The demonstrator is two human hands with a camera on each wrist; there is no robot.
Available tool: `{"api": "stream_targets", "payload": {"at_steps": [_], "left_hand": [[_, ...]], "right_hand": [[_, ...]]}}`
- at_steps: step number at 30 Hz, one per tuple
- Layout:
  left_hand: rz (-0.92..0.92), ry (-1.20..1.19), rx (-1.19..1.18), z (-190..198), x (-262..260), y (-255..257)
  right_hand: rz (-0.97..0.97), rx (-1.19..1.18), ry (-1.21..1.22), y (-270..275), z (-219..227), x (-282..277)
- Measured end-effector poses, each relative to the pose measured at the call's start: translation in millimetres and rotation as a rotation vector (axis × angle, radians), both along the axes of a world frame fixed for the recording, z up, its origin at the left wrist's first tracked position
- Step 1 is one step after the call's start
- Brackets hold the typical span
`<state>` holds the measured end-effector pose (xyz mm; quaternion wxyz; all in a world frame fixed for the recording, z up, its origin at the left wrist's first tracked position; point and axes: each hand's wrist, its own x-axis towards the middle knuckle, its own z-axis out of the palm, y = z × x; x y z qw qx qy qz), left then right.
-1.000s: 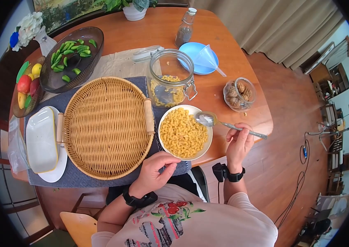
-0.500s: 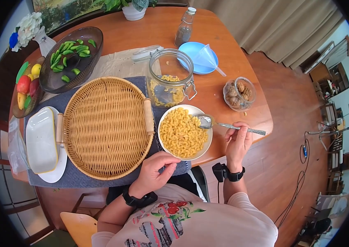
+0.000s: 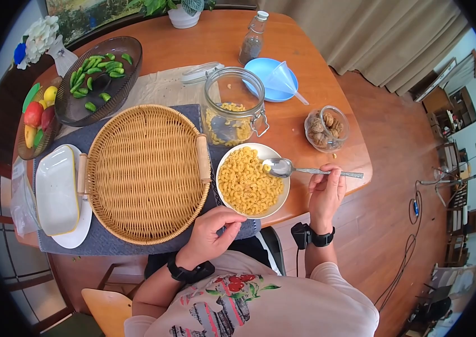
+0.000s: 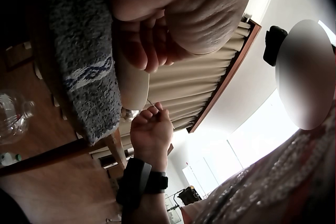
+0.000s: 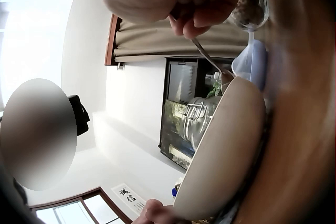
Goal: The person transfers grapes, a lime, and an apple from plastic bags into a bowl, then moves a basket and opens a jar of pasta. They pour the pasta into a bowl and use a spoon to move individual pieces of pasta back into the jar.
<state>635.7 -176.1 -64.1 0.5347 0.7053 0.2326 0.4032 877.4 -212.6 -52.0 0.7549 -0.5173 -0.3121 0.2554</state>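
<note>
Desk (image 3: 221,39), orange-brown wood, rounded corners. Lying on it: one blue-grey towel (image 3: 108,247), to the left and along the front; one beige runner (image 3: 159,90) behind. Far edge: white plant pot (image 3: 183,18); white-capped bottle (image 3: 251,44). Right side: blue dish (image 3: 256,66); glass walnut jar (image 3: 345,126), a small loose piece (image 3: 334,155) just in front. Front edge: white bowl (image 3: 288,192) of macaroni (image 3: 249,185), overlapping the towel's edge in view; whether it rests on wood or cloth, unclear.
</note>
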Motion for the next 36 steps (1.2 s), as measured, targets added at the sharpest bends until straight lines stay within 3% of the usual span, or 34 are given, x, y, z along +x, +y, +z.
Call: {"api": "stream_targets", "payload": {"at_steps": [16, 23, 26, 32, 36], "left_hand": [[-0.001, -0.005, 0.027, -0.8, 0.6, 0.3], [0.006, 0.001, 0.0, -0.3, -0.1, -0.5], [0.01, -0.002, -0.017, -1.3, 0.1, -1.3], [0.01, -0.009, -0.009, 0.0, -0.5, -0.3], [-0.002, -0.004, -0.001, 0.1, -1.6, 0.1]], "right_hand": [[0.012, 0.1, 0.093, 1.1, 12.9, 4.1], [0.002, 0.239, 0.122, 27.3, 47.4, -6.2], [0.044, 0.281, 0.037, 41.5, 60.7, -18.2], [0.149, 0.226, -0.355, 55.7, 64.8, -39.7], [0.126, 0.3, -0.253, 47.5, 59.4, -37.6]]}}
